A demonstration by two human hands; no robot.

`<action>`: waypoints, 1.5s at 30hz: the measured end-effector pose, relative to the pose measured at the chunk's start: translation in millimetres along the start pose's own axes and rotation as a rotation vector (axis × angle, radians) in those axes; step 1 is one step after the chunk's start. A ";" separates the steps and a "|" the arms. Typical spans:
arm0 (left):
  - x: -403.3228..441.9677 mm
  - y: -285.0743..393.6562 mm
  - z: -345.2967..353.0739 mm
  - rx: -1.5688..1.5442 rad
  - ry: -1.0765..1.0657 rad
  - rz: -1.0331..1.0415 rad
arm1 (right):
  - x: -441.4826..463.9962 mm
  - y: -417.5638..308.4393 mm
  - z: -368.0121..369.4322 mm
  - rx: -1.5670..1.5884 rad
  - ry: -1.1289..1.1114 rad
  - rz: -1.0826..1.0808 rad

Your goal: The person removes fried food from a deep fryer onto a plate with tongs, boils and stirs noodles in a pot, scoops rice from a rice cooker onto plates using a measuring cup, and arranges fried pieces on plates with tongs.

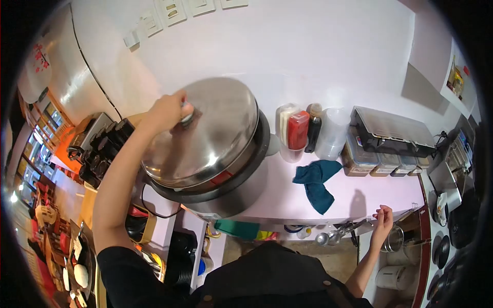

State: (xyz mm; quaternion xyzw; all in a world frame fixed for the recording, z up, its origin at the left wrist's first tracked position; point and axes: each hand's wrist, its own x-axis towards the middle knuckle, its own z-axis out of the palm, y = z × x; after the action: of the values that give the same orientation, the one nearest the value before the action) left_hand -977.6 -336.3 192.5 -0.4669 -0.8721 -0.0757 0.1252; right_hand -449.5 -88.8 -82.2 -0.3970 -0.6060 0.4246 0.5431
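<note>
My left hand (172, 111) is closed around the knob of a large shiny metal lid (223, 123). The lid sits tilted over a big round pot (233, 197) with a dark rim, and a narrow gap shows along its near edge. What the pot holds is hidden, apart from a bit of red under the lid. By the front edge of the counter, my right hand (382, 223) hangs in the air with its fingers apart and nothing in it. A dark teal cloth (318, 179) lies crumpled on the counter between the pot and that hand.
Behind the cloth stand a red-capped container (298, 131), a dark sauce bottle (314, 128) and a clear plastic tub (333, 134). A lidded condiment box (393, 136) is farther right. Ladles (334, 236) hang below the counter edge. Black cups (109, 146) are stacked at left.
</note>
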 end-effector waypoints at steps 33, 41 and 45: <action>-90.0 121.4 19.5 0.199 0.484 -0.002 | -423.0 193.5 -136.8 -0.894 -0.409 0.757; -273.5 234.6 197.9 -0.559 0.254 0.705 | -681.1 119.6 -249.1 -0.924 -0.290 1.761; -395.4 284.8 287.2 -0.619 -0.372 0.840 | -695.1 109.1 -275.2 -0.598 -0.127 1.713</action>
State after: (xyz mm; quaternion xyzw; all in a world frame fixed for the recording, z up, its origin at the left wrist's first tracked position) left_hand -572.1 -421.9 -192.4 -0.7950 -0.5555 -0.1884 -0.1544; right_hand -107.4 -685.5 -395.0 -0.8115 -0.2174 0.5292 -0.1184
